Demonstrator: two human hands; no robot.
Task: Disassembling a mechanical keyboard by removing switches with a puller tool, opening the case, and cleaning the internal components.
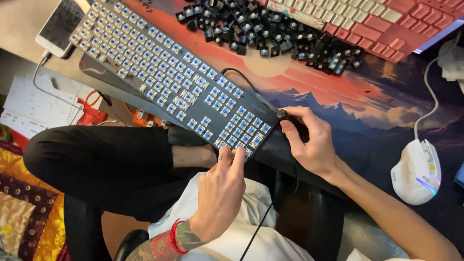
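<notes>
Viewpoint: one head-worn camera, above the seated person's lap.
Direction: steeply downward and slightly forward, over the desk edge.
Nearness: close; the stripped keyboard (174, 77) and both hands fill the centre.
Frame edges: floor at left, white mouse (416, 171) at right.
Shared view: none, only one camera.

A table (19, 29) with a pale bare top at its far left edge carries a large desk mat (338, 96) printed with orange sky, clouds and dark blue mountains, which spreads to the right. Below the table on the left lie white papers (29, 104) and an orange object (92, 113) on the floor. At the near left corner sits a patterned cloth (29, 212) of yellow and dark red. Light is even and warm.
</notes>
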